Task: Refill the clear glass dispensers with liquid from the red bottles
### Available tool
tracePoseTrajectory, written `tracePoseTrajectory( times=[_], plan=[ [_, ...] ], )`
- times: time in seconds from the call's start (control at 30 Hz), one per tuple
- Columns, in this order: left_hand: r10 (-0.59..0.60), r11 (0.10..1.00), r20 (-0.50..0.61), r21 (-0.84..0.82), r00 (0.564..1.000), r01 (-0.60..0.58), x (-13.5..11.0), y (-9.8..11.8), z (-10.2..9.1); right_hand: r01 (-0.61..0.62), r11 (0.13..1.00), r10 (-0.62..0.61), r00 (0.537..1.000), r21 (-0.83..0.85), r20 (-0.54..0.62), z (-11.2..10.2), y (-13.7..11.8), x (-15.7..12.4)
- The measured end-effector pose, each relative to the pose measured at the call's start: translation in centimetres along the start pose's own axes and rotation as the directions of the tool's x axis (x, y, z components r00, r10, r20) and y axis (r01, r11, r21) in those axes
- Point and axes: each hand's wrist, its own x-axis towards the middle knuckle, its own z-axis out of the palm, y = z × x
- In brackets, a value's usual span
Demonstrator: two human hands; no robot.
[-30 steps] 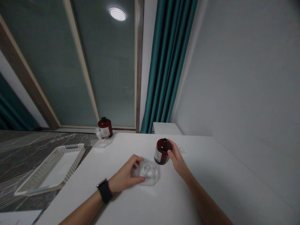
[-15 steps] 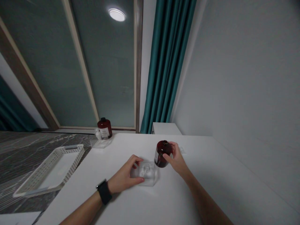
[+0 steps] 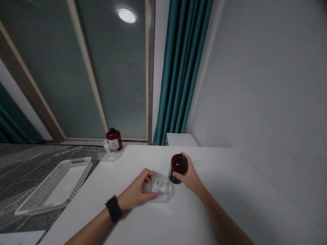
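Note:
A dark red round bottle [image 3: 178, 165] stands near the middle of the white table [image 3: 230, 204]. My right hand [image 3: 189, 175] is wrapped round its right side, thumb across the front. Just left of the bottle lies a clear plastic tray [image 3: 160, 188] with a round hollow in it. My left hand [image 3: 136, 194], a black watch on its wrist, grips the tray's left end between thumb and fingers.
A second dark red bottle [image 3: 113, 139] stands on a clear tray [image 3: 111, 156] at the table's far left corner, a small white pump beside it. A white perforated basket [image 3: 55, 185] sits on the dark marble surface to the left. A small clear piece [image 3: 197, 162] lies behind my right hand.
My right hand has closed round the bottle and turned it, so the white label no longer faces me. The left hand and tray have stayed put.

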Motion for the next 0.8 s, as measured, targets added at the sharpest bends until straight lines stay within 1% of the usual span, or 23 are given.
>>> tracePoseTrajectory(
  times=[0.2, 0.27, 0.4, 0.47, 0.67, 0.8],
  plan=[
    [0.016, 1.000, -0.004, 0.017, 1.000, -0.016, -0.1, 0.0, 0.0, 0.027, 1.000, -0.027, 0.999, -0.006, -0.034, 0.4, -0.3, 0.0],
    [0.028, 0.999, -0.004, 0.023, 1.000, -0.028, -0.1, 0.0, 0.0, 0.027, 0.999, -0.027, 1.000, 0.021, -0.011, 0.3, -0.7, -0.1],
    [0.030, 0.999, -0.003, 0.032, 1.000, -0.030, -0.1, 0.3, 0.0, -0.012, 0.995, 0.005, 0.998, 0.103, 0.067, 0.1, -1.1, -0.1],
    [0.024, 0.999, -0.002, 0.030, 1.000, -0.024, -0.1, 0.3, 0.1, -0.016, 0.993, 0.007, 0.997, 0.119, 0.076, 0.1, -1.0, -0.1],
    [0.008, 1.000, -0.002, 0.029, 1.000, -0.008, -0.1, 0.3, 0.1, 0.010, 0.998, -0.010, 1.000, 0.063, -0.008, 0.7, 0.0, -0.1],
    [-0.004, 1.000, -0.002, 0.016, 1.000, 0.004, -0.1, 0.3, 0.0, 0.059, 0.998, -0.058, 0.998, 0.023, -0.040, 1.0, 0.1, -0.1]
  ],
)
